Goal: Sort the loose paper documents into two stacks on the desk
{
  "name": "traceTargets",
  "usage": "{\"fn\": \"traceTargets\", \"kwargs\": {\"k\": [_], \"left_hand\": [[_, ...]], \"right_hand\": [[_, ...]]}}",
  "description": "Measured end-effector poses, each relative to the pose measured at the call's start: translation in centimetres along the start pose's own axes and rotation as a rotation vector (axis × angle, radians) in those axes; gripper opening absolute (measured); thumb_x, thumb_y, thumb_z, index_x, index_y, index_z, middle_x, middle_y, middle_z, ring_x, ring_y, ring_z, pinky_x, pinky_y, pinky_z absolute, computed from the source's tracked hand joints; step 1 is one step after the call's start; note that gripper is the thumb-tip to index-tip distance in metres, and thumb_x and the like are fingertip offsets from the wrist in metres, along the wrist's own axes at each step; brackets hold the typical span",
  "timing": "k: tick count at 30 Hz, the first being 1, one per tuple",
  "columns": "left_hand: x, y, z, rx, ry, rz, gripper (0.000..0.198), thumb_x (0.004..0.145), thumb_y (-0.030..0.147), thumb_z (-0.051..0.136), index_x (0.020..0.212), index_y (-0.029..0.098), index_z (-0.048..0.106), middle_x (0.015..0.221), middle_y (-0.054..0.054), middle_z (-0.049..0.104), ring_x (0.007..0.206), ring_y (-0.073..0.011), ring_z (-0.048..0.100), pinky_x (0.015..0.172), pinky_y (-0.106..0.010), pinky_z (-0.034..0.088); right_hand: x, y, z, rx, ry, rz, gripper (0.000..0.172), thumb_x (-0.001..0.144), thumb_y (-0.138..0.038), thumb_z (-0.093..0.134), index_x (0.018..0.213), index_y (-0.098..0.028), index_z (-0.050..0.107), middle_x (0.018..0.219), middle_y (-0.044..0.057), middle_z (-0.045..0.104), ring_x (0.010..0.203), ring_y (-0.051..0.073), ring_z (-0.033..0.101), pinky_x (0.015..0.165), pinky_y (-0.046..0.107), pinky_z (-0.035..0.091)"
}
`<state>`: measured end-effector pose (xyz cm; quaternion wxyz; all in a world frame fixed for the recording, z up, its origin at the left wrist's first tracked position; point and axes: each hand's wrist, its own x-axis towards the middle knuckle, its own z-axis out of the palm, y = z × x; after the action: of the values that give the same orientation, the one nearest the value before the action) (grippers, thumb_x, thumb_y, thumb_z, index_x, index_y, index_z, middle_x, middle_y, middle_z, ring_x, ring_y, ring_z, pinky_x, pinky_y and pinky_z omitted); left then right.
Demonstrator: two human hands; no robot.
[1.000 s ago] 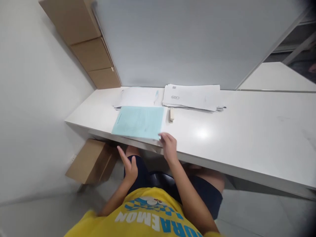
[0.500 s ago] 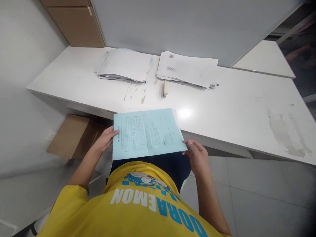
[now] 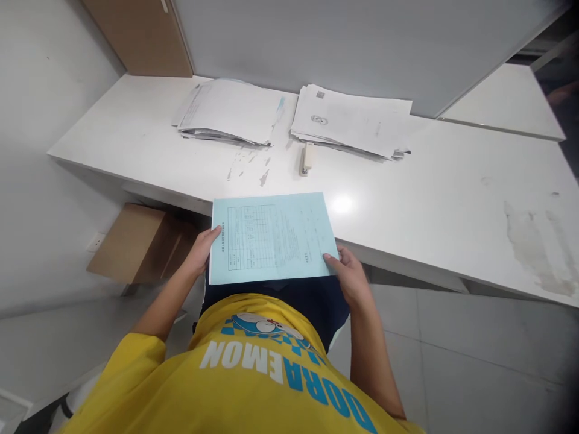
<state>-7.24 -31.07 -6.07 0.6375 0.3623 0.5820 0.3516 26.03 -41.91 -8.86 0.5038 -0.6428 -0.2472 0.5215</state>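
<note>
Head view: blue form [image 3: 271,238] at front edge of desk [image 3: 416,199]
Left hand [image 3: 202,248]: grips its left side
Right hand [image 3: 351,274]: grips near-right corner

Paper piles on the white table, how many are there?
2: the left pile and the right pile, side by side near the grey back panel.

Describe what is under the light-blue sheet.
Dark shorts show past the near edge of the light-blue sheet, and a thin white edge peeks out at its left. Whatever else lies beneath, between the left hand and right hand, is covered.
</note>
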Motion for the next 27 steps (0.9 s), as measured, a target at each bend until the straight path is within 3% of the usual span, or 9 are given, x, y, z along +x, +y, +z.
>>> {"fn": "traceTargets", "kwargs": {"k": [4,8,14,16,19,21,27], "left_hand": [[0.2,0.8,-0.6,0.040,-0.009,-0.007,0.058,0.058,0.064,0.086,0.085,0.013,0.077,0.082,-0.012,0.077,0.079,-0.0306,0.074,0.069,-0.038,0.059],[1.0,2.0,-1.3,0.131,-0.058,0.038,0.050,0.060,0.060,0.087,0.081,0.015,0.078,0.076,-0.010,0.076,0.076,-0.0291,0.073,0.068,-0.038,0.059],[2.4,5.0,-0.9,0.341,-0.019,0.291,0.047,0.071,0.064,0.078,0.082,0.018,0.077,0.074,-0.006,0.074,0.072,-0.0265,0.070,0.061,-0.035,0.057],[2.6,6.4,0.1,0.367,0.023,0.468,0.047,0.074,0.064,0.076,0.084,0.018,0.076,0.078,-0.006,0.074,0.076,-0.0265,0.070,0.064,-0.035,0.058],[3.2,8.1,2.5,0.337,0.051,0.745,0.049,0.078,0.065,0.071,0.092,0.019,0.076,0.093,-0.006,0.075,0.094,-0.0285,0.069,0.081,-0.038,0.058],[4.2,8.8,4.5,0.293,0.030,0.859,0.052,0.080,0.067,0.068,0.098,0.019,0.075,0.101,-0.007,0.075,0.105,-0.0294,0.067,0.091,-0.040,0.056],[9.2,8.9,8.8,0.164,-0.043,0.847,0.062,0.072,0.073,0.070,0.101,0.018,0.070,0.101,-0.011,0.074,0.107,-0.0320,0.066,0.090,-0.041,0.055]], "right_hand": [[-0.1,-0.2,-0.1,0.036,-0.036,0.023,0.050,0.059,-0.055,0.088,0.093,-0.022,0.069,0.090,0.005,0.076,0.084,0.025,0.069,0.074,0.037,0.057],[0.0,-0.2,0.2,0.095,-0.106,0.059,0.053,0.068,-0.053,0.084,0.109,-0.023,0.070,0.100,0.008,0.076,0.088,0.027,0.070,0.075,0.039,0.058],[0.0,-2.9,1.0,0.024,-0.045,-0.164,0.041,0.072,-0.051,0.082,0.102,-0.026,0.070,0.107,0.006,0.074,0.099,0.025,0.067,0.086,0.039,0.056],[0.1,-4.6,0.8,-0.029,0.026,-0.288,0.036,0.074,-0.048,0.080,0.100,-0.027,0.069,0.104,0.005,0.074,0.100,0.025,0.066,0.086,0.038,0.055],[1.1,-6.6,0.1,-0.046,0.155,-0.493,0.032,0.076,-0.043,0.077,0.101,-0.025,0.069,0.101,0.006,0.073,0.101,0.025,0.064,0.088,0.037,0.052],[2.4,-7.1,-0.4,-0.016,0.239,-0.569,0.033,0.074,-0.041,0.076,0.101,-0.023,0.069,0.099,0.007,0.072,0.099,0.024,0.064,0.088,0.037,0.051],[5.8,-6.9,-1.1,0.007,0.301,-0.574,0.040,0.066,-0.041,0.075,0.099,-0.021,0.069,0.087,0.005,0.072,0.096,0.026,0.064,0.089,0.040,0.049]]}}
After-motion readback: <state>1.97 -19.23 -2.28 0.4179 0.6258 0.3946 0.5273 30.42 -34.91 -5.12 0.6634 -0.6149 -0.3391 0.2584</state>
